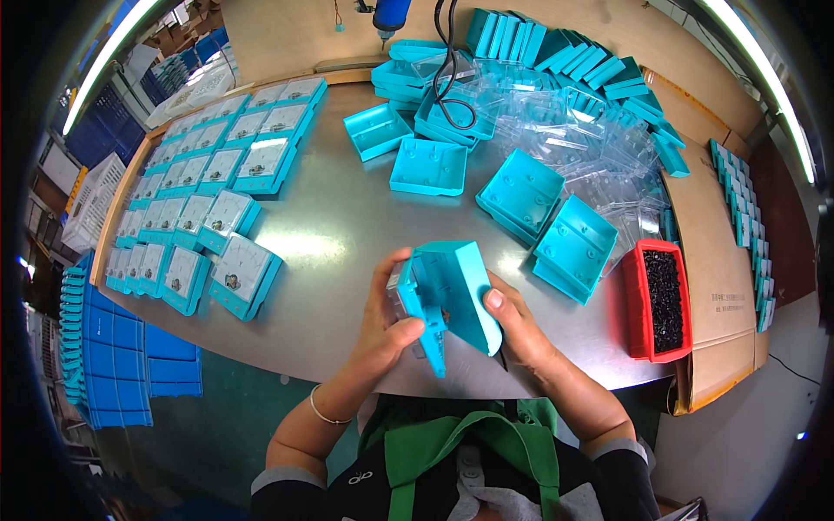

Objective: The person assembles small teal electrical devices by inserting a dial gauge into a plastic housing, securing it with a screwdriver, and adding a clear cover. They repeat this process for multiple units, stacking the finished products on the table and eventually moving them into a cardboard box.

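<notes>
In front of my body, above the table's near edge, my two hands bring together two turquoise plastic parts. My left hand grips a turquoise panel with a clear cover on its outer side, thumb on its near edge. My right hand holds a deep turquoise box shell, its thumb pressed on the outer wall. Panel and shell stand at an angle, with a gap at the near end; at the far end they meet or nearly meet. Something small and dark sits between them, too hidden to name.
Rows of assembled turquoise units cover the table's left. Loose turquoise shells and a heap of clear covers lie beyond my hands. A red bin of small black parts stands right. A blue power screwdriver hangs at the back.
</notes>
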Motion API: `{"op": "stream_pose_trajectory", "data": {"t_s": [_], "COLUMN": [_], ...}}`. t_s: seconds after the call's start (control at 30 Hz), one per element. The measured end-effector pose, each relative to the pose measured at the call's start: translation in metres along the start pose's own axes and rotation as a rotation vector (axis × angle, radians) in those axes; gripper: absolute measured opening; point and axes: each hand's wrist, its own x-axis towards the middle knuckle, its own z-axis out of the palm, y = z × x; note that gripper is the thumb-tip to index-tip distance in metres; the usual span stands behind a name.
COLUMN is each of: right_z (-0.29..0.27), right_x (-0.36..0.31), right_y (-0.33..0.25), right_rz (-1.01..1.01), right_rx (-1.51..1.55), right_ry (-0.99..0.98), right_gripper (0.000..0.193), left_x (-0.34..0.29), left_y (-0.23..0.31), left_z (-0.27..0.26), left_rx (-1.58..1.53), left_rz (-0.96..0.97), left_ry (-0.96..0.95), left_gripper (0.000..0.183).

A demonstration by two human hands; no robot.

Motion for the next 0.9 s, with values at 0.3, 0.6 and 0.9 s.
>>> {"op": "stream_pose_trajectory", "data": {"t_s": [0.3, 0.6, 0.9], "right_z": [0.001, 0.004, -0.002], "right_x": [-0.014, -0.044, -0.029], "right_y": [-0.008, -0.003, -0.007], "right_rz": [0.069, -0.049, -0.302], "right_rx": [0.084, 0.167, -0.466], "right_ry": [0.026, -0.140, -0.080], "right_gripper": [0.078, 0.089, 0.084], "left_x": [0.006, -0.010, -0.008], "left_y": [-0.008, 0.020, 0.007], "left_z": [0.010, 0.021, 0.016], "left_rx": [-0.082, 0.728, 0.514], "left_rz": [-0.045, 0.260, 0.176], "left_ry": [0.008, -0.309, -0.177], "left_gripper": [0.083, 0.101, 0.098]}}
